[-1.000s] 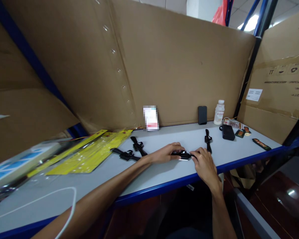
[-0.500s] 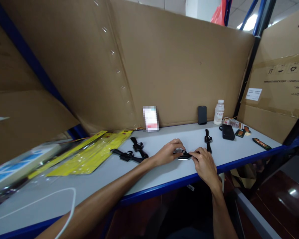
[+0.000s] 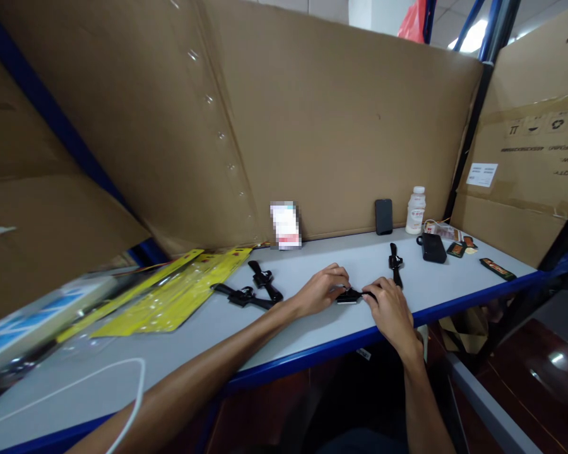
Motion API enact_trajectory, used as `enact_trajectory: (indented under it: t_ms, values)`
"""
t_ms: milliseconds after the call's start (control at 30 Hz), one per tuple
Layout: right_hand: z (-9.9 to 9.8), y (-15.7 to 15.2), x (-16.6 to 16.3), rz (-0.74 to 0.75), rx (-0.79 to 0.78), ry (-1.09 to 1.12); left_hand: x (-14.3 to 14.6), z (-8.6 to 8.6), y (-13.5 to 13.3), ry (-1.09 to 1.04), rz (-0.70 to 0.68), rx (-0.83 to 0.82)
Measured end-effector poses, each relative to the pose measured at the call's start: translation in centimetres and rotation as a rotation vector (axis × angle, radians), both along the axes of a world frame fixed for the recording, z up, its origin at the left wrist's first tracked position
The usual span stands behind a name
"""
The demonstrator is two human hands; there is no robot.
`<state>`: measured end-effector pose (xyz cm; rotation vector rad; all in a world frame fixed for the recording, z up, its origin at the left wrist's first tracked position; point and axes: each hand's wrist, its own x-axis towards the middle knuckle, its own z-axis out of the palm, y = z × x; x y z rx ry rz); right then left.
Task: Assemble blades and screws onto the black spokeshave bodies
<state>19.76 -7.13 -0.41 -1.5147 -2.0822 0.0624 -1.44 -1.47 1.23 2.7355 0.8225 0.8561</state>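
Note:
A black spokeshave (image 3: 349, 296) lies low over the table between my hands, its bright blade edge towards me. My left hand (image 3: 322, 290) is closed on its left side, the fingertips at the middle by the blade; the left handle is hidden. With bent fingers, my right hand (image 3: 388, 309) pinches the right handle. Just beyond that hand rests another black spokeshave (image 3: 395, 263). Two more, one spokeshave (image 3: 264, 280) and a second spokeshave (image 3: 240, 295), lie close together beyond my left forearm.
Yellow card packs (image 3: 184, 293) with clear plastic and a long blue-white box (image 3: 38, 321) cover the table's left side. A white cable (image 3: 139, 384) crosses my left arm. At the back stand a blurred screen (image 3: 286, 225), a dark phone (image 3: 384, 217) and a bottle (image 3: 415, 211); a black case (image 3: 433, 248) lies right.
My right fingers have drawn back from the spokeshave's middle to its right handle, so more of the tool shows. My left hand stays almost in place.

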Motion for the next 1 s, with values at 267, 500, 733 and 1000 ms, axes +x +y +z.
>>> enact_trajectory:
  t_ms: [267,500,733,1000]
  values:
    - [0.1,-0.1,0.1,0.024,-0.007,-0.002,-0.1,0.3,-0.2,-0.036,-0.024,-0.108]
    - [0.5,-0.4,0.2,0.025,-0.002,-0.022,-1.1,1.5,-0.8,0.226,0.094,-0.030]
    - [0.3,-0.4,0.3,0.035,0.017,-0.002,-1.9,1.5,-1.3,0.635,0.229,0.210]
    - [0.4,-0.5,0.3,0.052,0.010,0.009,-1.4,0.8,-1.2,0.587,0.167,0.167]
